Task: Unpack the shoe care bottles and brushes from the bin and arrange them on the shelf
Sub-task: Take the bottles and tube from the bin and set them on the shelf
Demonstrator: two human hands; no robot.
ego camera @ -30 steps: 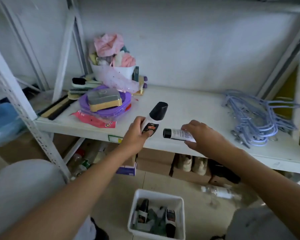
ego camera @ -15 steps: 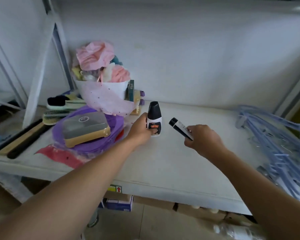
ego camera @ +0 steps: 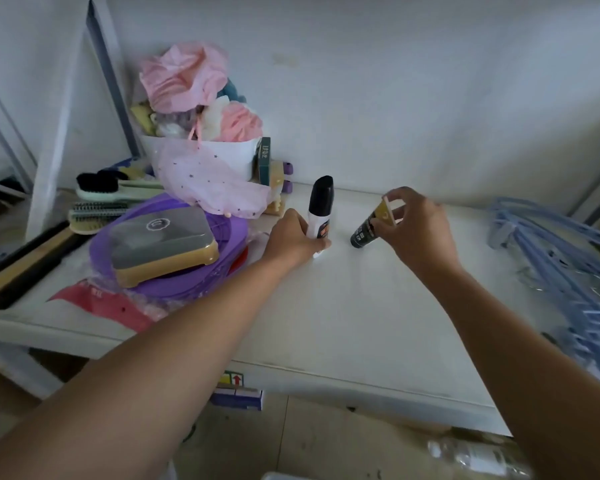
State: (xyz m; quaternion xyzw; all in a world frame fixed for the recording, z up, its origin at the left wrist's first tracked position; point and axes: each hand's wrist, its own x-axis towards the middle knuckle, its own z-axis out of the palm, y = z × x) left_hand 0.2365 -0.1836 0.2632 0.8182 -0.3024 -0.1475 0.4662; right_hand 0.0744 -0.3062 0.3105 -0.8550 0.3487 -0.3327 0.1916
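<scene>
Bare shelf (ego camera: 326,323) runs open between the purple basin (ego camera: 174,282) at left and the blue hangers (ego camera: 551,254) at right, wall close behind. The left hand (ego camera: 293,239) grips the base of the black-capped bottle (ego camera: 321,206) standing upright there; the right hand (ego camera: 416,226) pinches the tilted tube (ego camera: 364,233) by its flat end, cap down, just beside it

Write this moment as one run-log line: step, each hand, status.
step: setting items on shelf | left hand: grips black-capped bottle, upright | right hand: pinches dark tube, tilted, cap end down | status: neither released
</scene>
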